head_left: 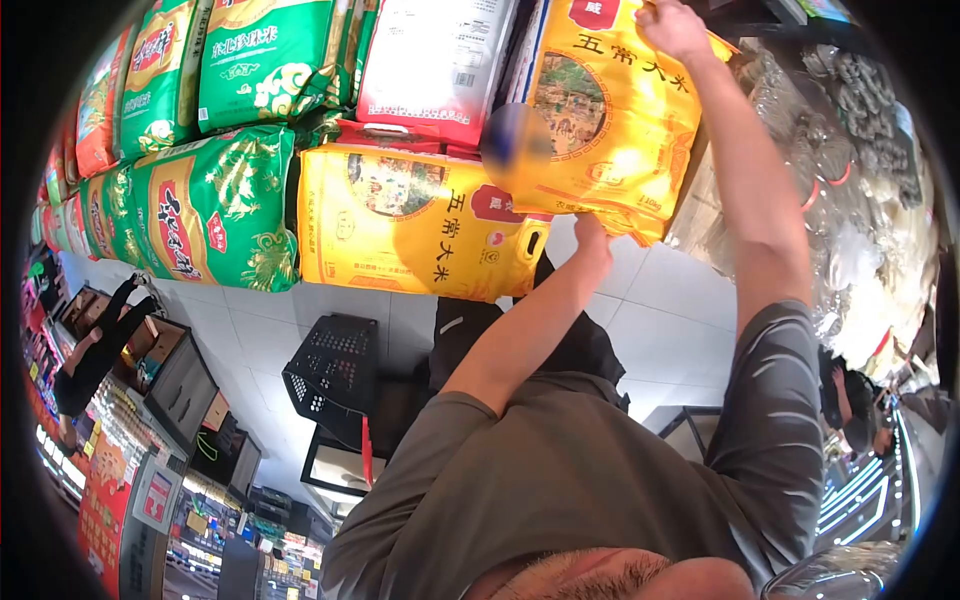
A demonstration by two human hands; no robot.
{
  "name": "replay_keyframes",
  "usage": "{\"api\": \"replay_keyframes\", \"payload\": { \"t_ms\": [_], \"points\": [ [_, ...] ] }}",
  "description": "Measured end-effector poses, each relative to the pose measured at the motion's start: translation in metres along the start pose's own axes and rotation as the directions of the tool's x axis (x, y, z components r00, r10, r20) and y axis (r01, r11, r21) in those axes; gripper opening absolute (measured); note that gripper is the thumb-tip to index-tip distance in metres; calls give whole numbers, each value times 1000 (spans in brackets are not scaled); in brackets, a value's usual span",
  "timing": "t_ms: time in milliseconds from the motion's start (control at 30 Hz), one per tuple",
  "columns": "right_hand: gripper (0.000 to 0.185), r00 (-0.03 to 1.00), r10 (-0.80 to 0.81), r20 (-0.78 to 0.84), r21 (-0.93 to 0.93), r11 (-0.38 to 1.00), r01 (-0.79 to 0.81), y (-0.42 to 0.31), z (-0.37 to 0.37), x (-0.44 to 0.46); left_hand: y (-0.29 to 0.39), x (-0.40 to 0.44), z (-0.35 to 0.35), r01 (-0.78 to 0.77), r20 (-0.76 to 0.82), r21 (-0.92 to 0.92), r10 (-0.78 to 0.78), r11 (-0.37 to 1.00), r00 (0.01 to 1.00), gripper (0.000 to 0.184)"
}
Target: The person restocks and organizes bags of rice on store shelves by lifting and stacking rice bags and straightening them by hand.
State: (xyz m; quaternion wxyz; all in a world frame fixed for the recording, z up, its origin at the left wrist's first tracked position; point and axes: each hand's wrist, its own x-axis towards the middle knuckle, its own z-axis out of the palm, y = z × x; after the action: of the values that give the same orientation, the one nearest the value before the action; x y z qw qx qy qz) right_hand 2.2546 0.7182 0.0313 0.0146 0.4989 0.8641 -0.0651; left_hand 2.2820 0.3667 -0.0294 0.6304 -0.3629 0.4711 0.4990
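A yellow bag of rice (640, 120) with Chinese lettering and a round picture lies tilted at the top right of the head view. My right hand (675, 30) grips its upper right corner. At its lower edge is my left hand (592, 238), fingers partly hidden beneath the bag. A second yellow rice bag (400, 255) lies sideways to the left, partly overlapped by the held one. Behind it stands a white and red bag (430, 60).
Green rice bags (215, 205) fill the left of the display. Clear plastic packaging (850, 200) hangs at the right. A black basket (335, 365) stands on the tiled floor (240, 330). Another person (95, 345) is at the far left. A dark blue blur covers part of the bags.
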Motion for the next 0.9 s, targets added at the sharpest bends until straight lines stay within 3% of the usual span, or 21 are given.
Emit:
{"api": "replay_keyframes", "payload": {
  "t_ms": [67, 100, 133, 167, 200, 267, 333, 367, 400, 467, 500, 533, 600, 667, 767, 833, 867, 900],
  "points": [
    [39, 996, 88, -22, -4, 996, -88, -17, 3, -11, 4, 9, -17, -28, 44, 26, 27, 999, 999, 40],
    [39, 996, 89, -20, 3, 996, -89, -20, 10, -16, 10, 15, -26, 18, 29, 224, -26, 974, 999, 37],
    [44, 978, 54, -204, 68, 997, -41, -23, 20, -24, 13, 20, -36, 69, 1, 409, -76, 910, 997, 34],
    [51, 924, 31, -382, 121, 993, 17, -27, 27, -35, 13, 26, -44, 72, -6, 407, -76, 911, 997, 34],
    [51, 923, 29, -383, 121, 992, 19, -33, 36, -47, 13, 34, -49, 54, -4, 467, -59, 883, 998, 32],
    [47, 834, 50, -550, 142, 989, 34, -58, 45, -78, 14, 49, -61, 32, 7, 525, -42, 850, 999, 30],
    [46, 883, 80, -462, 171, 985, 0, -75, 40, -107, 18, 56, -80, -159, 186, 590, 58, 791, 981, 29],
    [48, 923, 110, -368, 199, 979, -37, -78, 40, -117, 25, 51, -83, -202, 211, 608, 90, 768, 973, 28],
    [48, 922, 111, -372, 195, 980, -40, -77, 44, -125, 36, 45, -88, -204, 217, 609, 87, 766, 972, 28],
    [53, 918, 77, -389, -91, 988, -121, -74, 56, -142, 62, 44, -113, -112, 270, 623, -78, 774, 960, 27],
    [60, 960, 134, -247, 92, 989, -115, -75, 57, -151, 82, 51, -137, -124, 381, 575, -131, 809, 915, 27],
    [60, 958, 138, -253, 92, 989, -118, -78, 58, -158, 101, 54, -159, -126, 486, 525, -175, 842, 856, 26],
    [66, 959, 143, -246, 123, 986, -116, -83, 59, -172, 134, -3, -149, -280, 234, 797, 154, 535, 960, 23],
    [69, 963, 148, -225, 131, 984, -121, -85, 60, -184, 179, -29, -172, -278, 243, 758, 139, 590, 960, 21],
    [72, 969, 184, -167, 112, 980, -167, -95, 60, -207, 234, -44, -212, -278, 211, 811, 187, 515, 960, 18],
    [73, 968, 216, -130, 90, 974, -206, -106, 66, -227, 268, -32, -250, -429, 373, 800, 213, 420, 903, 18],
    [72, 961, 234, -149, 61, 972, -228, -112, 72, -240, 282, -37, -258, -426, 371, 803, 210, 416, 905, 18],
    [72, 953, 253, -164, 33, 967, -251, -119, 80, -255, 297, -42, -265, -360, 313, 896, 206, 260, 927, 16]
  ]
}}
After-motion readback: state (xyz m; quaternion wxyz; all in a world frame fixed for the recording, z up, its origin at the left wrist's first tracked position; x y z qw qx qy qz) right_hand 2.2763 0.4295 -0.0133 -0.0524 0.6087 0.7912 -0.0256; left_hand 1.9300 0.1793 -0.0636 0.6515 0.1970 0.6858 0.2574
